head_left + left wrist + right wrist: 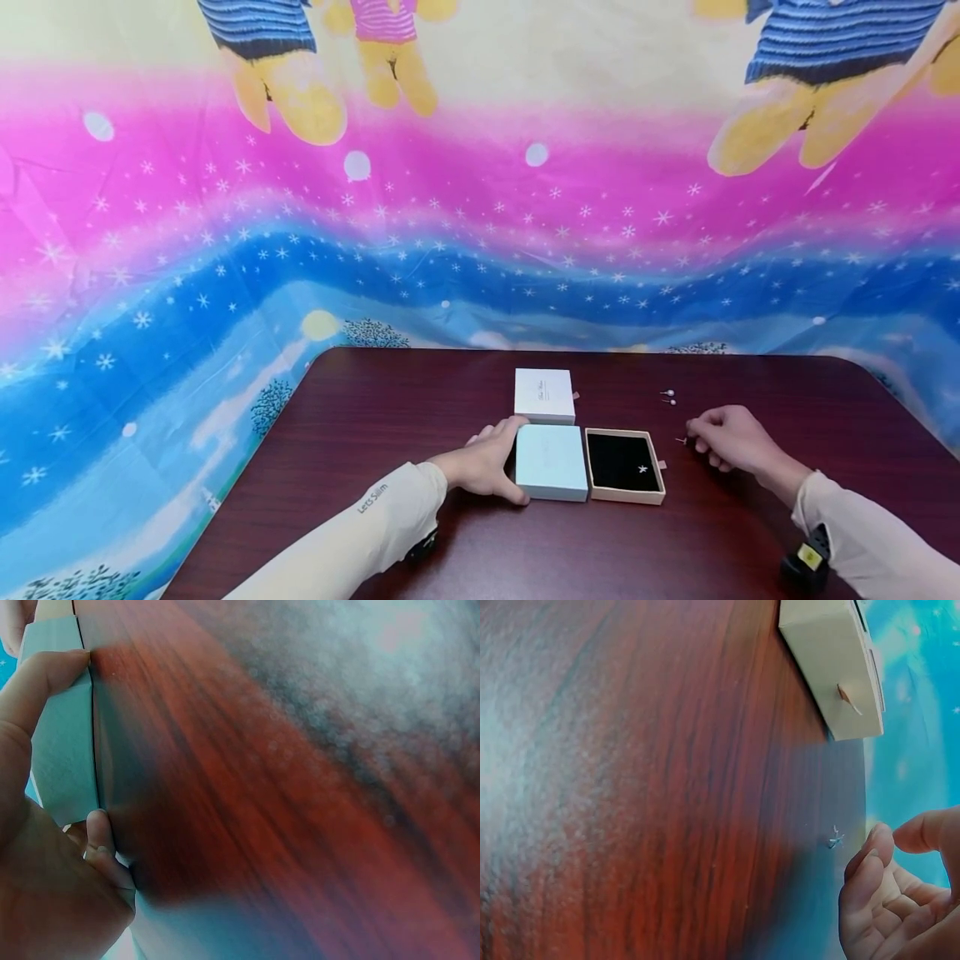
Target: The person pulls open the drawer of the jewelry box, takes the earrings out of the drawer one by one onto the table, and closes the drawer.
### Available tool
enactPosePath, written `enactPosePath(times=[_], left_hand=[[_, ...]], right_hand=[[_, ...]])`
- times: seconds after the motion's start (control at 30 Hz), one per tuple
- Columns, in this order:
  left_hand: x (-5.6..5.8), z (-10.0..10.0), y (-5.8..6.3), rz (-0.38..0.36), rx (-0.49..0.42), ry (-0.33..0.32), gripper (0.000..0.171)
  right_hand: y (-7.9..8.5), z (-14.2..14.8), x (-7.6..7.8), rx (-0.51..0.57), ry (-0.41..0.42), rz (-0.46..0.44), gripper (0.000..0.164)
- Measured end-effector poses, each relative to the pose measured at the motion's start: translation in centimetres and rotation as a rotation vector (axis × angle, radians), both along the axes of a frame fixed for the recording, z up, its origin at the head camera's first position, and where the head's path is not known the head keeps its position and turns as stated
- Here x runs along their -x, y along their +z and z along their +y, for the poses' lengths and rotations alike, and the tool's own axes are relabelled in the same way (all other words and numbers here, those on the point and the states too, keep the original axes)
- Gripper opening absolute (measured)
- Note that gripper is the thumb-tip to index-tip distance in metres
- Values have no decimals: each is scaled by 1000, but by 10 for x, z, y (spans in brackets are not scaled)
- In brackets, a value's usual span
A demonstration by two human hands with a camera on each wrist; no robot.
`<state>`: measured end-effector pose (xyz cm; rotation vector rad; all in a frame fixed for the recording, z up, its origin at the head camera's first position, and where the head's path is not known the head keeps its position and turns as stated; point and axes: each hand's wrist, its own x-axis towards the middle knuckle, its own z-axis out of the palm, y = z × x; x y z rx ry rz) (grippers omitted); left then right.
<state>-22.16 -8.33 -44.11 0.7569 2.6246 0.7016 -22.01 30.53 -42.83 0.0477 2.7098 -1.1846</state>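
My left hand [486, 463] grips a closed light blue box [551, 462] from its left side, thumb at the front corner and fingers behind, also seen in the left wrist view. Right of that box sits an open box tray [628, 497] with a black lining and a small star-shaped earring [642, 469] on it. My right hand [731, 440] hovers low over the table, fingers bent and thumb close to the forefinger. Just beyond its fingertips lies a small shiny earring [835, 840], apart from them. Nothing visible is between those fingers.
A white box [543, 393] with printed lettering stands behind the light blue one. Two pearl earrings [670, 392] lie farther back on the dark red wooden table [420, 392]. A colourful printed cloth [480, 208] hangs behind the table's far edge.
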Motion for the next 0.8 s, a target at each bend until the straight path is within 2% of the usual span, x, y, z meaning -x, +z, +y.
enactPosePath(times=[0.8], left_hand=[[0,0,-2,15,-8,-3,103]], right_hand=[[13,-19,-9,8,38,68,31]])
